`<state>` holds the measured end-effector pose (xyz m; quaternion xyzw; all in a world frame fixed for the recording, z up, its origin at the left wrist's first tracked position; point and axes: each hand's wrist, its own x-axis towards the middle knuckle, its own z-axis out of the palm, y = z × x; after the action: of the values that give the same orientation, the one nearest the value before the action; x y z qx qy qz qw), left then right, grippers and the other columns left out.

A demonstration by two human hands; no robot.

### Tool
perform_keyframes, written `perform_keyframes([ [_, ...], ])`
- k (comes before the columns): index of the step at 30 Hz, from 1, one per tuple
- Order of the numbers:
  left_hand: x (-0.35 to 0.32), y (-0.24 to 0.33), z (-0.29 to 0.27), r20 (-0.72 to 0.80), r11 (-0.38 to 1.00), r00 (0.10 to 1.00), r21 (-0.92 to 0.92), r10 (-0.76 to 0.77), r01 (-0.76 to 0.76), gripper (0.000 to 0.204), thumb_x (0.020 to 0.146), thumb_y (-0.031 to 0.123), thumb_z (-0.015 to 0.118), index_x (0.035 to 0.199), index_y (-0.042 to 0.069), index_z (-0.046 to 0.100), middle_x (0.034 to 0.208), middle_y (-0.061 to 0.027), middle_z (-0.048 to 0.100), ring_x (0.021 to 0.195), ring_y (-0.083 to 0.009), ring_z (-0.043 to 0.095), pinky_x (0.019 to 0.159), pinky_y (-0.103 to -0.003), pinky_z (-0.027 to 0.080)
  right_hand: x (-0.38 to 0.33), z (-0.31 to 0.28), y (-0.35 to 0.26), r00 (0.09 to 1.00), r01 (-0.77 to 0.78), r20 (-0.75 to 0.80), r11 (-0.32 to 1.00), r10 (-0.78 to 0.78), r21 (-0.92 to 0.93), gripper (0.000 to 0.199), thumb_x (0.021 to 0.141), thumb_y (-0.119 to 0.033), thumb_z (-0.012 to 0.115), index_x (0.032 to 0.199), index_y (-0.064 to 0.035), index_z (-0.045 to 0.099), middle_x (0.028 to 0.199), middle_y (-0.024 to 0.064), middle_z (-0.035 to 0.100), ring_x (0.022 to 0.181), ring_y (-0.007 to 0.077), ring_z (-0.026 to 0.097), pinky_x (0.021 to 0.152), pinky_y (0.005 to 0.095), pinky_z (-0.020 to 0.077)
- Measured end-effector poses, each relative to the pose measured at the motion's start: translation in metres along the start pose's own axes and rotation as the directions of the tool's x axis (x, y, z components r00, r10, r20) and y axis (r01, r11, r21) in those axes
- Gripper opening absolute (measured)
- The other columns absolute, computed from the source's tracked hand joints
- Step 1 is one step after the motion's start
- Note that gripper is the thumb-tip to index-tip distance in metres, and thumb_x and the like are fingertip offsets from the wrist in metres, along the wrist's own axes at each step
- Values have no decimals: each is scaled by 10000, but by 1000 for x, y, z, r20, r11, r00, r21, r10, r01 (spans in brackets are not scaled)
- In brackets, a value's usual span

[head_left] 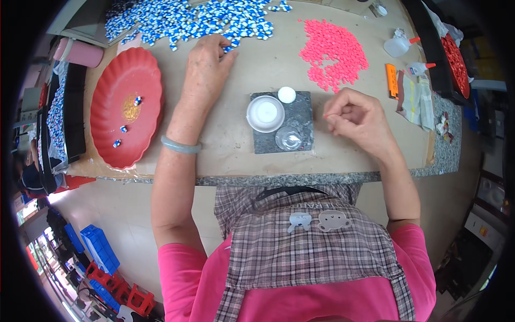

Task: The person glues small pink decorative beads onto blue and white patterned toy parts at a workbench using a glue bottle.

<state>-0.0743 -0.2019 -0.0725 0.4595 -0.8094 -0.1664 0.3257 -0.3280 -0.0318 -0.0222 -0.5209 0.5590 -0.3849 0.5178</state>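
Note:
My left hand [206, 67] reaches to the near edge of a spread of small blue-and-white pieces [198, 24]. Its fingers are curled, closed on one blue-and-white piece [228, 49] at the fingertips. Over the table's right half, my right hand [355, 117] pinches a tiny pink piece [325, 115]. Between my hands lies a dark stone slab [263, 144]. It bears a white round dish [250, 119] with a white disc inside, a white round cap [287, 95] and a small clear glass dish [289, 138].
A red scalloped tray [107, 102] holds a few blue-and-white pieces at left. Loose pink pieces [335, 53] lie at the far right. Beyond them are glue bottles [397, 46], an orange box [392, 80], a folded cloth [416, 102] and a black bin of red pieces [455, 67].

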Motion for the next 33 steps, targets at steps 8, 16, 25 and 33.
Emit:
perform_keyframes([
  [8, -2, 3, -8, 8, 992, 998, -111, -65, 65, 202, 882, 186, 638, 934, -10, 641, 798, -113, 649, 721, -227, 600, 680, -339, 481, 6, 8, 5, 992, -81, 112, 978, 60, 191, 110, 834, 19, 679, 881, -12, 584, 849, 54, 627, 677, 65, 586, 575, 198, 499],
  [16, -24, 25, -26, 151, 856, 959, -434, -240, 283, 201, 916, 234, 637, 985, 48, 667, 763, 53, 541, 659, -8, 417, 560, -162, 325, 10, 8, 4, 996, -32, 88, 990, 20, 135, 53, 854, -8, 672, 873, -16, 623, 754, 11, 637, 638, 54, 587, 574, 200, 483],
  [25, -36, 36, -38, 227, 680, 887, -575, -403, 456, 228, 908, 256, 641, 964, 37, 671, 765, 38, 580, 673, -28, 462, 581, -182, 375, 9, -12, 2, 975, 58, -202, 979, -98, -197, 138, 956, -85, 551, 964, -40, 681, 680, 1, 629, 519, 36, 529, 458, 181, 406],
  [33, -47, 44, -43, 273, 636, 868, -596, -415, 491, 198, 913, 224, 643, 982, 40, 669, 783, 32, 583, 658, -22, 445, 555, -174, 342, 8, -31, 31, 893, 75, -408, 956, -192, -285, 61, 931, -87, 599, 928, -45, 643, 611, -38, 544, 506, 11, 472, 457, 181, 375],
])
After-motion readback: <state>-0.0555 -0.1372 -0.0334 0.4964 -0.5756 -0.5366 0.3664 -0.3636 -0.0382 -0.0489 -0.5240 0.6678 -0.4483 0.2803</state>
